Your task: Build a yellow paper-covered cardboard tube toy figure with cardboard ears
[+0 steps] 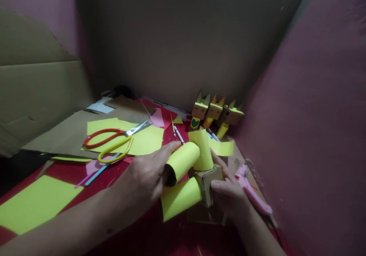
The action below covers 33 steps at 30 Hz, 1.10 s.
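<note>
Gripping cardboard cube [208,182] with yellow rolls, both hands; scissors [114,141], glue gun [251,193] nearby.

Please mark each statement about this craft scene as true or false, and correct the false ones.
1. The left hand holds a yellow paper roll. True.
2. The scissors have blue handles. False: one handle is red, the other yellow.
3. The right hand touches a small cardboard block with yellow rolls attached. True.
4. The pink glue gun is in the right hand. False: it lies on the surface beside that hand.
5. Small cardboard figures stand near the back wall. True.
</note>
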Motion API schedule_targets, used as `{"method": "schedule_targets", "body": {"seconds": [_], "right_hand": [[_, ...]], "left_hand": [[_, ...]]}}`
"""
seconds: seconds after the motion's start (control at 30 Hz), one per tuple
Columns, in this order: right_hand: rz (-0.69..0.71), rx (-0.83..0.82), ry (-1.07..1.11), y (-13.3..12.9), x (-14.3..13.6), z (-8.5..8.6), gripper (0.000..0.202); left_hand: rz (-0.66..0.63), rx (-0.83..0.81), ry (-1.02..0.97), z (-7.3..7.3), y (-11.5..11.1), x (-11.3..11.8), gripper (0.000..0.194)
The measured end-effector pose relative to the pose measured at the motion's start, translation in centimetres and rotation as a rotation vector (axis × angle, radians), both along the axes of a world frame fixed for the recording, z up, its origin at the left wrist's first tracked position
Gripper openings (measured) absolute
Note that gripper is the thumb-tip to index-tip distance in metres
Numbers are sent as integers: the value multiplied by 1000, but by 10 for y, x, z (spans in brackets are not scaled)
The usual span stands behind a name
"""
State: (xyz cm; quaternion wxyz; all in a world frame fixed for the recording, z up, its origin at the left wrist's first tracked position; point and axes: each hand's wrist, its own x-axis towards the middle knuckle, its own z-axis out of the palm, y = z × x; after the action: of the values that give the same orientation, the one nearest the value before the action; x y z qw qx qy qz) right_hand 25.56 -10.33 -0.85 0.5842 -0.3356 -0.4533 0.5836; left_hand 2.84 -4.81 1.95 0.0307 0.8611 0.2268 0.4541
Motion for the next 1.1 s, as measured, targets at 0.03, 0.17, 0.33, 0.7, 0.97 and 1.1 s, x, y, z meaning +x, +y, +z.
{"method": "schedule_targets", "body": {"seconds": [0.03, 0.17, 0.33, 0.7, 0.97, 1.1], "right_hand": [[13, -11, 18, 0, 0, 0, 84], [57, -85, 106, -2, 3, -3, 90], [74, -137, 102, -3, 5, -3, 93], [101, -134, 136, -3, 1, 0, 86], [86, -150, 151, -5, 3, -1, 85], [45, -156, 129, -5, 2, -1, 87]], "left_hand": [[7, 28, 6, 1, -1, -1, 41], [14, 52, 29, 2, -5, -2, 43], [-13, -30, 26, 6, -7, -3, 39], [-101, -268, 13, 19, -13, -3, 37], [-30, -229, 81, 23, -17, -2, 34], [-37, -203, 77, 23, -19, -1, 34]]}}
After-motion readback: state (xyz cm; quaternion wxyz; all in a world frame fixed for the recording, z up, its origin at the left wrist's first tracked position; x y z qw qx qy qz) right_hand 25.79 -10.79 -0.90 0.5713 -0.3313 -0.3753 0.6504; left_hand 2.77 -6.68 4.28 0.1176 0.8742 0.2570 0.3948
